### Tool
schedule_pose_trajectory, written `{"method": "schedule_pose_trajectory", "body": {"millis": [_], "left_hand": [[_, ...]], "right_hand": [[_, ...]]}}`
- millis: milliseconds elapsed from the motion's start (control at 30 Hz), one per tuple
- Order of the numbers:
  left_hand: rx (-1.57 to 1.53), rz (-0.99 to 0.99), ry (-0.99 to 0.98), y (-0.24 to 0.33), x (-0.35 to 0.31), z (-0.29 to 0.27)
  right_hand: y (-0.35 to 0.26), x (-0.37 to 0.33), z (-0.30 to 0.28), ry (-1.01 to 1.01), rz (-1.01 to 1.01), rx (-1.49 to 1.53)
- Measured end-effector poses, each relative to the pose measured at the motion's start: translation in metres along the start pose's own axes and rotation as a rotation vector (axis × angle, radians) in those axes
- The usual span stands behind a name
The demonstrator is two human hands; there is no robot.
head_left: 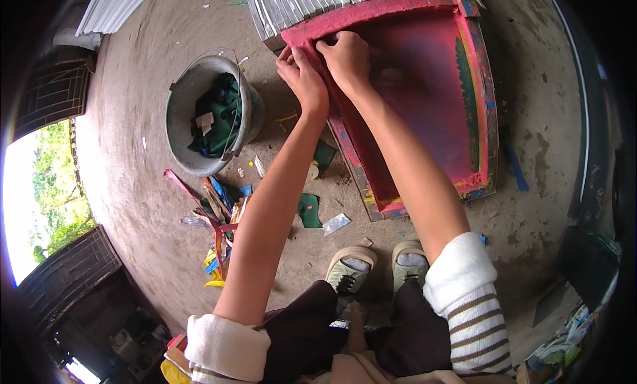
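A wooden screen-printing frame (398, 4), coated in pink-red paint, leans in front of me with its dark red mesh (411, 98) inside. A green strip (466, 105) runs along the mesh's right side. At the frame's upper left corner, my left hand (304, 82) grips the outer left edge, thumb on the rim and fingers curled outside. Just inside that corner is my right hand (346, 60), its fingers pinched together against the inner edge. Whatever lies between those fingertips is hidden.
A grey bucket (182, 135) holding dark green scraps stands to the left. Tape strips and coloured scraps (222, 215) lie below it, near a green piece (309, 210) on the concrete floor. Corrugated sheets (292, 9) sit behind the frame. My shoes (350, 264) are close to its lower edge.
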State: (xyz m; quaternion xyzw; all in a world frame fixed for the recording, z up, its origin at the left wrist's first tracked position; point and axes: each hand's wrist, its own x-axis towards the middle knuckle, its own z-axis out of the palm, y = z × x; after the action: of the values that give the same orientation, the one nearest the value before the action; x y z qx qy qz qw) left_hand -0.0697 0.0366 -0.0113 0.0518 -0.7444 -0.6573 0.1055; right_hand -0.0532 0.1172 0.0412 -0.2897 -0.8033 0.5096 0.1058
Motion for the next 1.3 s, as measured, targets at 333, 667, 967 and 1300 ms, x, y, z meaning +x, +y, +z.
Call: {"method": "schedule_pose_trajectory", "body": {"millis": [333, 667, 967, 1300], "left_hand": [[-0.046, -0.058, -0.03, 0.008, -0.005, -0.001], [-0.091, -0.006, 0.032, -0.004, -0.001, 0.001], [-0.041, -0.058, 0.009, 0.004, -0.005, 0.002], [-0.131, -0.097, -0.011, 0.01, -0.009, 0.002]], "right_hand": [[0.006, 0.002, 0.013, 0.185, -0.102, 0.024], [0.019, 0.014, 0.006, -0.011, -0.05, 0.173], [0.016, 0.015, 0.002, 0.032, -0.085, 0.092], [0.012, 0.008, 0.012, 0.138, -0.052, 0.05]]}}
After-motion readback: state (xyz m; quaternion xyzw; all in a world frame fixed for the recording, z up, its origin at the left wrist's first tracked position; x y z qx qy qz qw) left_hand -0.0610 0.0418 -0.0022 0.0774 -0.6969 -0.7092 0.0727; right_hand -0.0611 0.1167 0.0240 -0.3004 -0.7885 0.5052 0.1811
